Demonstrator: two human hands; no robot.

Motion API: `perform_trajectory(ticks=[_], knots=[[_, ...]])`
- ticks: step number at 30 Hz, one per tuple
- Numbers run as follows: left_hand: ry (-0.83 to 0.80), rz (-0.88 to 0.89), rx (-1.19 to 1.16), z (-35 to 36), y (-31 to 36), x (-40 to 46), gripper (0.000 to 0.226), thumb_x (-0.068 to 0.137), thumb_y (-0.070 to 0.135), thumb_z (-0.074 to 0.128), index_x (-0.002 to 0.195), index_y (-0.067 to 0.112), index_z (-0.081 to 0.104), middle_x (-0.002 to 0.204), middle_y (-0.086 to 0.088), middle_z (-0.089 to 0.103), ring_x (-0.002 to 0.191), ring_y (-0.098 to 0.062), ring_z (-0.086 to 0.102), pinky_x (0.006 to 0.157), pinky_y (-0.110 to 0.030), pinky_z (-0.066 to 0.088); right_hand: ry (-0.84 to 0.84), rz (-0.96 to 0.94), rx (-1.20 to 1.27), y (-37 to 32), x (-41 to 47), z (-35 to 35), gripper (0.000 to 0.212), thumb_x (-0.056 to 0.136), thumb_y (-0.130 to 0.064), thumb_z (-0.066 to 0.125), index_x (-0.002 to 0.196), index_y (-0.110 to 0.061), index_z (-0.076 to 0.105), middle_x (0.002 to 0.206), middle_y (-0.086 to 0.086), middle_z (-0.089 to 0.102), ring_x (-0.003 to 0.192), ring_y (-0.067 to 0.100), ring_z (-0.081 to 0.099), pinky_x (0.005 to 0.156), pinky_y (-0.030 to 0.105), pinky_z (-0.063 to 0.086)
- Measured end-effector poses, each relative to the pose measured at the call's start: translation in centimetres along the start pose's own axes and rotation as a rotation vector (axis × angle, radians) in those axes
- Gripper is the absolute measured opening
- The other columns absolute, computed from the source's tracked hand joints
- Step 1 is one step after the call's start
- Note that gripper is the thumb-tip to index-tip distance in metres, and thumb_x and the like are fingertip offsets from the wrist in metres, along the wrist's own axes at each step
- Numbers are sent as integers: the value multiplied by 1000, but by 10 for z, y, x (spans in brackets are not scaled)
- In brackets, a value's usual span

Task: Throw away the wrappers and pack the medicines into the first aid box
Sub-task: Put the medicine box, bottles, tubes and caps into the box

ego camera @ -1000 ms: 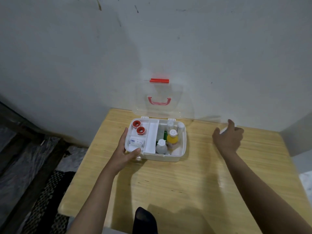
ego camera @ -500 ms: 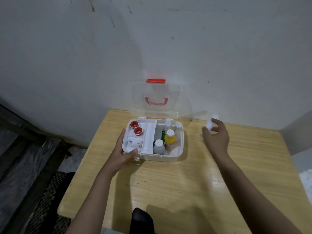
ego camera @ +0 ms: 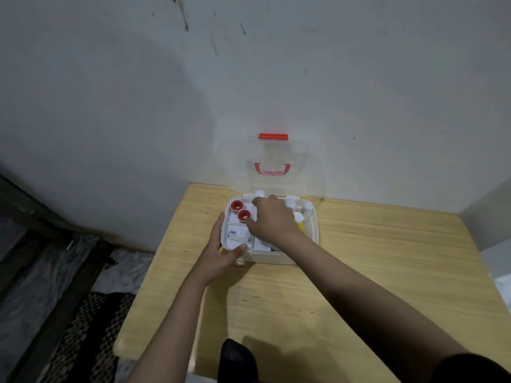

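Note:
A white first aid box point(ego camera: 276, 259) stands open on the wooden table point(ego camera: 373, 272), its clear lid point(ego camera: 307, 167) leaning on the wall. Inside are two red-ringed rolls point(ego camera: 244, 215), a white packet with blue print point(ego camera: 238, 235) and a yellow bottle point(ego camera: 300, 224). My left hand point(ego camera: 221, 252) grips the box's front left corner. My right hand point(ego camera: 272, 219) reaches over the middle of the box, with a small white item point(ego camera: 259, 192) pinched at its fingertips near the back rim. The hand hides the middle compartments.
The table stands against a grey wall, with a drop to the floor on its left and front. A patterned mat point(ego camera: 83, 327) and plastic sheeting lie on the floor at the left. A dark object point(ego camera: 236, 357) sits at the table's near edge.
My right hand picked up a small white item from the table right of the box and carried it left, over the box. My left hand stayed on the box corner.

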State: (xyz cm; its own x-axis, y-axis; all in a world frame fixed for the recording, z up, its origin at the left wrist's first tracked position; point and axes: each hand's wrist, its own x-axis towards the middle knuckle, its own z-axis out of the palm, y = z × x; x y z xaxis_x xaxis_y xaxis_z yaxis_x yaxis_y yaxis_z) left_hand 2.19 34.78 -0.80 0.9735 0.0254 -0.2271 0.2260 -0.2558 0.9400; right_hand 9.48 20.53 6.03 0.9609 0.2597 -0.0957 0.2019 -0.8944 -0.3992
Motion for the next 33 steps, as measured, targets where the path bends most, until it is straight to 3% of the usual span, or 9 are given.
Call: perform_trajectory(ticks=[5,8,13,17,22,24,28,30,33], knots=[[-30,9,-48,-4,-3,1,96,76,38,76,148,40,12,136,38,31,131,-1,40,105,-28,39,-14,33,-113,3,4,2,34,86,-39,53,106,-11,59,107,12,59,101,33,56,75,37,42],[-35,24,-61,-4,-6,2,95,77,35,75,148,38,13,139,32,34,131,-1,39,106,-27,39,-9,58,-79,11,11,-11,29,86,-34,54,96,-8,62,102,11,63,99,32,59,77,38,47],[-40,33,-84,-5,-8,3,93,78,31,75,148,39,14,134,36,36,126,8,41,99,-19,41,-9,-32,-180,18,20,-18,35,85,-27,61,117,-14,60,113,12,57,106,33,53,85,42,48],[-45,33,-92,-6,-8,3,93,77,33,75,147,41,14,130,41,36,121,15,41,90,-10,44,-47,-34,-230,22,23,-4,41,80,-33,66,117,-16,60,114,10,54,105,31,51,82,41,44],[-56,35,-89,-7,-8,3,94,78,33,74,148,39,13,134,38,35,123,12,41,95,-16,43,-54,-66,-234,23,24,-3,43,79,-37,68,118,-20,61,115,7,56,106,29,50,85,41,42],[-67,40,-84,-9,-8,4,94,78,33,75,148,39,13,135,37,36,124,12,41,98,-17,41,151,-101,-99,24,24,-12,38,80,-35,68,112,-17,64,110,9,59,104,30,52,86,41,45],[-85,43,-80,-10,-6,4,94,76,37,75,146,45,12,130,44,35,122,18,39,93,-10,39,911,-28,192,26,28,-45,36,80,-26,65,111,-11,60,104,16,55,98,30,50,82,27,32],[-84,45,-86,-11,-5,3,94,75,38,75,146,45,12,130,44,35,121,17,39,90,-8,40,953,182,311,28,38,-63,47,82,-34,61,122,-12,50,118,15,49,110,30,46,89,31,31],[-86,56,-89,-11,-6,3,95,74,40,74,147,43,13,132,40,36,123,15,39,89,-7,41,714,493,531,40,55,-74,64,87,-51,49,135,-11,34,138,14,39,125,33,42,105,49,31]])
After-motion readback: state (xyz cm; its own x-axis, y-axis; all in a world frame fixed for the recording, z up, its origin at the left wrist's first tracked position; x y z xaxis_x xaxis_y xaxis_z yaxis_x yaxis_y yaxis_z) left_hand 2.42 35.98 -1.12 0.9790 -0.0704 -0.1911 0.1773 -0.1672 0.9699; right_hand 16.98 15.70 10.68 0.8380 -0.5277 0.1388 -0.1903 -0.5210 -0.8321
